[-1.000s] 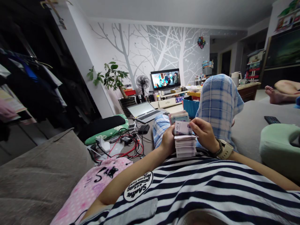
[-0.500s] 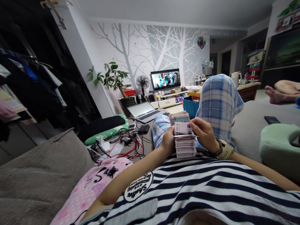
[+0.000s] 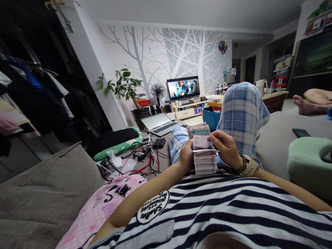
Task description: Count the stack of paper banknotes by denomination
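A bundle of banknotes [image 3: 205, 162] is held over my lap, several of them folded down towards my striped shirt in a stepped fan. My left hand [image 3: 185, 154] is closed round the left side of the bundle; most of its fingers are hidden behind the notes. Between the thumb and fingers of my right hand [image 3: 226, 148] is pinched the right edge of a pale banknote [image 3: 202, 142] with purple print. Beyond that note, the upright part of the bundle shows a bluish-green note in front and pinkish edges behind. A watch and a dark bracelet circle my right wrist.
Tangled cables [image 3: 149, 159] and a laptop [image 3: 162, 123] lie to the left of my legs. My raised knee [image 3: 240, 114] in plaid trousers stands at the right. A remote control [image 3: 301, 132] and a green cushion [image 3: 306, 155] rest farther right, near another person's bare foot [image 3: 301, 104].
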`<state>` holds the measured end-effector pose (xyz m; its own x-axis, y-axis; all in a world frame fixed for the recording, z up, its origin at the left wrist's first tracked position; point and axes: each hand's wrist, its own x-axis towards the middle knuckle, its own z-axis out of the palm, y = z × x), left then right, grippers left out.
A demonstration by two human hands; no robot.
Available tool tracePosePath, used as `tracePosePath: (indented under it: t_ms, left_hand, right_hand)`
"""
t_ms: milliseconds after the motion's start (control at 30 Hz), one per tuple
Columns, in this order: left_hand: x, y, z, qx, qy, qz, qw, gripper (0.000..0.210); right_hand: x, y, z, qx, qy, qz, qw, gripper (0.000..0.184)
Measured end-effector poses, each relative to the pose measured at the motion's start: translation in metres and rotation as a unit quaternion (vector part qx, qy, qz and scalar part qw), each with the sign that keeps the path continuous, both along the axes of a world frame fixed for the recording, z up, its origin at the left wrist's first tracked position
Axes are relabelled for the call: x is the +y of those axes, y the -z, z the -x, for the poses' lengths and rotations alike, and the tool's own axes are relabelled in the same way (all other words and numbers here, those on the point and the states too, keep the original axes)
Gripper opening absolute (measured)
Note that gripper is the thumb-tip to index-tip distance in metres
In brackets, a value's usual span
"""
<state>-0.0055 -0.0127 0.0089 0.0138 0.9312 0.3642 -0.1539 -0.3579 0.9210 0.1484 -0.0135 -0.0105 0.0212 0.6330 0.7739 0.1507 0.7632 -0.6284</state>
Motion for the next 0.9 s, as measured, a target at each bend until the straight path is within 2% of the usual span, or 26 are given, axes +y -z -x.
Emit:
tracePosePath:
  t_ms: [200, 300, 400, 467, 533, 633, 767, 900]
  left_hand:
    - [0.011, 0.011, 0.002, 0.002, 0.025, -0.008, 1.000, 0.011]
    - [0.014, 0.011, -0.001, -0.063, 0.061, 0.034, 0.996, 0.004]
    - [0.017, 0.010, -0.006, -0.133, 0.094, 0.074, 0.984, 0.019]
    - [0.016, 0.008, -0.009, -0.148, 0.095, 0.086, 0.981, 0.020]
    - [0.014, 0.005, -0.009, -0.152, 0.092, 0.094, 0.980, 0.018]
    - [0.007, 0.000, -0.009, -0.152, 0.092, 0.101, 0.979, 0.014]
    - [0.001, -0.004, -0.009, -0.165, 0.121, 0.120, 0.971, 0.013]
    - [-0.002, -0.006, -0.009, -0.165, 0.092, 0.109, 0.976, 0.010]
  right_hand:
    - [0.000, 0.001, 0.000, 0.002, -0.008, 0.004, 1.000, 0.029]
    - [0.000, 0.001, -0.001, 0.002, -0.015, 0.016, 1.000, 0.031]
    - [-0.002, 0.000, -0.001, -0.002, -0.075, 0.044, 0.996, 0.037]
    - [-0.003, -0.003, -0.001, 0.002, -0.121, 0.061, 0.991, 0.042]
    - [-0.004, -0.007, -0.003, 0.010, -0.138, 0.061, 0.989, 0.043]
    - [-0.001, -0.017, -0.012, -0.013, -0.107, 0.043, 0.993, 0.040]
    - [0.004, -0.029, -0.027, -0.130, -0.050, 0.062, 0.988, 0.038]
    - [0.007, -0.033, -0.034, -0.197, 0.014, 0.062, 0.978, 0.041]
